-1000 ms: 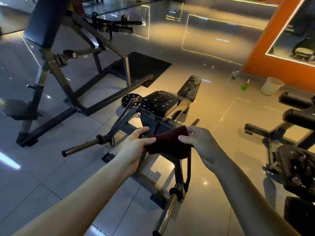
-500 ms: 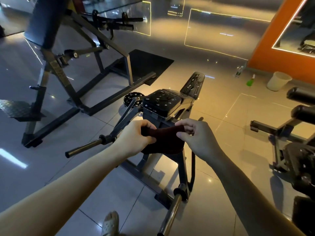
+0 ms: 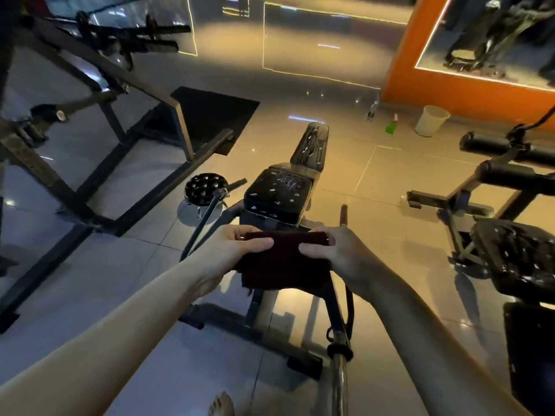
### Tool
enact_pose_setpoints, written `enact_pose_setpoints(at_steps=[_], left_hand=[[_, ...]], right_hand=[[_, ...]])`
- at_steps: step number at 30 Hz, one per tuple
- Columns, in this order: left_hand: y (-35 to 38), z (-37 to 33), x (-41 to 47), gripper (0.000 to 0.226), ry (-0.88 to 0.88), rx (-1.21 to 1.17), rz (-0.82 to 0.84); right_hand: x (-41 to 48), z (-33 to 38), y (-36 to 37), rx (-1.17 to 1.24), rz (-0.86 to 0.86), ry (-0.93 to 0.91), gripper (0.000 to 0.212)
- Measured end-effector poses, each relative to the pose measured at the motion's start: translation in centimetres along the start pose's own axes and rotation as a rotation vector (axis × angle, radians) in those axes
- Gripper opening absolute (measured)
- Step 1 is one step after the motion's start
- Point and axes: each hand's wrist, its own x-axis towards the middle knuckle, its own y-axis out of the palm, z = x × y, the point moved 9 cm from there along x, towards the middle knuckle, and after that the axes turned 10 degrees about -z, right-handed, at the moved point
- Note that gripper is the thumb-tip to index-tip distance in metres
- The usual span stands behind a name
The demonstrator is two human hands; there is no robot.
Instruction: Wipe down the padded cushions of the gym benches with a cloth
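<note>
Your left hand (image 3: pixel 231 250) grips the left end of the dark red cloth (image 3: pixel 285 262), thumb on top and fingers curled underneath. Your right hand (image 3: pixel 339 253) pinches the right end the same way. The cloth is folded and stretched between them, its lower edge hanging loose, on the near side of the bench. It is not on any cushion. Just beyond it is the black seat cushion (image 3: pixel 276 193), speckled with bright wet-looking spots, and behind that the back pad (image 3: pixel 312 145) tilts up and away. On the right stands a second bench (image 3: pixel 519 256), also spotted. A large black machine frame (image 3: pixel 99 163) fills the left. Far off, a green spray bottle (image 3: pixel 391 126) and a pale bucket (image 3: pixel 431 120) stand on the floor near the orange wall (image 3: pixel 450 88).
</note>
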Motion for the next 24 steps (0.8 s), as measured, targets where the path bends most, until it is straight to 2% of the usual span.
enact_pose_setpoints(at_steps=[4,8,10,12,14,16,17,19,21,24], left_hand=[[-2.1,0.3,1.9,0.025,0.016,-0.046,0.03],[-1.9,-1.4,3.5,0.027,0.057,0.139,0.202],[-1.5,-2.1,4.3,0.028,0.07,0.18,0.244],[-1.6,-1.8,5.3,0.026,0.037,0.104,0.186],[-1.2,0.1,5.7,0.036,-0.086,-0.051,0.177],[0.5,2.4,5.3,0.055,-0.212,-0.181,0.281],[1.4,3.1,4.9,0.058,-0.247,-0.224,0.318],[2.3,3.8,5.0,0.056,-0.264,-0.301,0.27],[2.1,3.7,5.4,0.059,-0.246,-0.353,0.115],[2.4,2.1,6.0,0.055,-0.151,-0.277,-0.031]], right_hand=[[0.8,-0.8,2.6,0.154,-0.01,0.136,0.016],[0.4,-0.1,4.8,0.126,0.076,0.167,0.027],[0.5,0.5,4.4,0.057,-0.012,0.134,0.023],[0.5,0.8,3.5,0.03,-0.148,0.097,0.02],[0.4,0.5,2.6,0.116,-0.252,0.091,0.017],[0.3,-0.3,1.9,0.264,-0.344,0.122,0.016],[0.4,-0.9,1.5,0.337,-0.389,0.141,0.016],[0.6,-1.8,1.0,0.458,-0.45,0.175,0.015],[1.0,-2.8,0.6,0.548,-0.453,0.2,0.016],[1.8,-3.4,-0.4,0.57,-0.428,0.228,0.02]])
